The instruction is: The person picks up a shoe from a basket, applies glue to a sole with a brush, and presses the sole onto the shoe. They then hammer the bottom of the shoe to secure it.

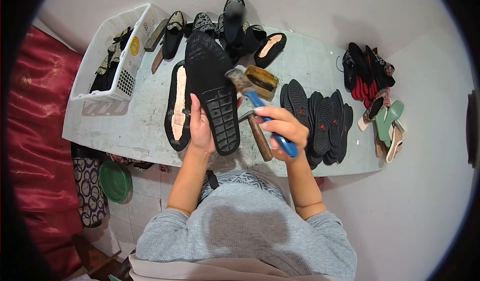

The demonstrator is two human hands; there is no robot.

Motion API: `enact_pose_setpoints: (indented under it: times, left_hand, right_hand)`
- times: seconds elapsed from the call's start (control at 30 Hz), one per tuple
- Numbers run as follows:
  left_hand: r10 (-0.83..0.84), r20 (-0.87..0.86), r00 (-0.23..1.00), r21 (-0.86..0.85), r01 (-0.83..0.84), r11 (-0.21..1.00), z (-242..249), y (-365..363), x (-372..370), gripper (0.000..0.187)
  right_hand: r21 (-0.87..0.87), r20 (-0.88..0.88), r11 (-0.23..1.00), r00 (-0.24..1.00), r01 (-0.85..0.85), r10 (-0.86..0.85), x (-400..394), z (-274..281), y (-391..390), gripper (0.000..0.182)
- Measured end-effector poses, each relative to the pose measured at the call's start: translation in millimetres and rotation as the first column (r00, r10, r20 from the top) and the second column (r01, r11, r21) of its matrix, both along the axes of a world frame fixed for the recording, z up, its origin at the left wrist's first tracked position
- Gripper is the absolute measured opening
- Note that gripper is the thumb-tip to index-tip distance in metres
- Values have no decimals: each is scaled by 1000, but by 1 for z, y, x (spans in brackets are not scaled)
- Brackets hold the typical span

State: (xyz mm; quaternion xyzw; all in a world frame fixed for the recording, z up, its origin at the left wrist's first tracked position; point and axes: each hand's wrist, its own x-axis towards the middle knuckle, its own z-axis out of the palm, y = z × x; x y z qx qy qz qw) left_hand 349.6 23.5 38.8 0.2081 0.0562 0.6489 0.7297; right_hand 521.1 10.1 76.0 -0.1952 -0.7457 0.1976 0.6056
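My left hand [201,126] grips a black shoe sole [212,81] by its edges, the thumb at the left side and fingertips showing at the right. The sole is tilted up, its blocky tread at the lower end and a wet-looking sheen at the upper end. In my right hand [285,131] is a paintbrush [256,100] with a blue handle, its stained bristles at the sole's right edge. Behind the bristles stands a yellowish, crusted glue container [262,81]. A shoe upper [176,108] with a pale insole lies left of the sole. A hammer [260,136] lies below the brush.
Several black soles [322,126] are stacked at the right of the table [115,131]. Patterned shoes [234,21] stand at the back, near another upper [270,48]. A white basket [95,51] with shoes is at left; green sandals [389,121] and more shoes [367,76] lie far right.
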Motion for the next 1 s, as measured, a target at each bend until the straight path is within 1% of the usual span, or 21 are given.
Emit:
enact_pose_setpoints:
  times: [0.03, 0.07, 0.1, 0.17, 0.2, 0.23, 0.3, 0.37, 0.43, 0.53, 0.6, 0.63, 0.67, 0.7, 0.77, 0.8, 0.83, 0.87, 0.9, 0.93, 1.0]
  left_hand:
    - [-57, 48, 997, 18, 57, 998, -10, 2, -4, 67]
    - [-113, 95, 989, 38, 110, 993, -16, 4, -7, 68]
    - [-109, 95, 989, 36, 106, 994, -9, 5, -7, 68]
    - [-2, 15, 1000, -46, 2, 999, 10, 9, -6, 67]
    - [-43, 97, 994, -14, 45, 999, 7, 11, -10, 66]
    - [-43, 96, 994, -13, 45, 999, 5, 13, -14, 66]
    - [-26, 177, 984, 34, 21, 999, 2, 20, -22, 62]
    - [-24, 182, 983, 50, 15, 999, 2, 24, -28, 61]
    - [45, 127, 991, 11, -47, 999, 4, 28, -30, 65]
    - [56, 114, 992, -15, -54, 998, 5, 27, -29, 65]
    - [60, 116, 991, -29, -57, 998, 4, 27, -26, 65]
    - [-98, 178, 979, 109, 79, 991, 1, 26, -25, 64]
    - [-258, 217, 941, 253, 201, 946, -2, 26, -24, 63]
    - [-258, 217, 941, 254, 201, 946, -4, 24, -20, 63]
    - [-85, 48, 995, 32, 83, 996, -6, 17, -7, 63]
    - [-55, 21, 998, -106, 57, 993, 2, 11, 1, 66]
    - [-54, 21, 998, -106, 56, 993, 2, 11, 0, 66]
    - [-31, -17, 999, -122, 28, 992, 2, 11, -1, 67]
    - [-6, -53, 999, -136, -2, 991, 3, 13, -2, 68]
    - [18, -81, 997, -139, -29, 990, 2, 15, -8, 67]
    - [43, -2, 999, -61, -43, 997, -3, 17, -18, 63]
  right_hand:
    - [27, 101, 1000, 995, 3, -5, -3, -2, 1, 19]
    - [49, 146, 999, 989, -4, -3, -6, -6, 1, 24]
    - [29, 200, 993, 974, -115, 107, -6, -7, -4, 23]
    - [3, 200, 983, 963, -185, 180, -9, -10, -7, 23]
    - [4, 200, 983, 963, -184, 179, -8, -14, -9, 23]
    - [-20, 180, 978, 961, -209, 209, -7, -18, -12, 22]
    - [-43, 158, 970, 957, -238, 242, -5, -22, -18, 21]
    - [-115, 158, 950, 939, -291, 307, -4, -23, -26, 20]
    - [-127, 174, 947, 933, -296, 315, 1, -25, -26, 21]
    - [-191, 99, 921, 927, -340, 363, 7, -26, -22, 18]
    - [-218, -134, 910, 935, -352, 330, 8, -23, -18, 21]
    - [-218, -134, 911, 935, -351, 328, 7, -19, -16, 21]
    - [-225, -147, 927, 951, -300, 272, 5, -14, -14, 24]
    - [-231, -160, 940, 963, -249, 216, 1, -8, -11, 27]
    - [-237, -144, 945, 970, -226, 196, -9, -4, -3, 25]
    - [-172, -20, 967, 982, -186, 185, -14, -3, 3, 23]
    - [-101, 103, 983, 981, -154, 164, -17, -3, 6, 23]
    - [-91, 178, 981, 967, -169, 183, -19, -6, 4, 23]
    - [-37, 206, 975, 953, -221, 224, -21, -5, 2, 20]
    - [-72, 208, 962, 939, -265, 274, -22, -7, -3, 20]
    - [-111, 211, 945, 922, -307, 325, -21, -14, -11, 20]
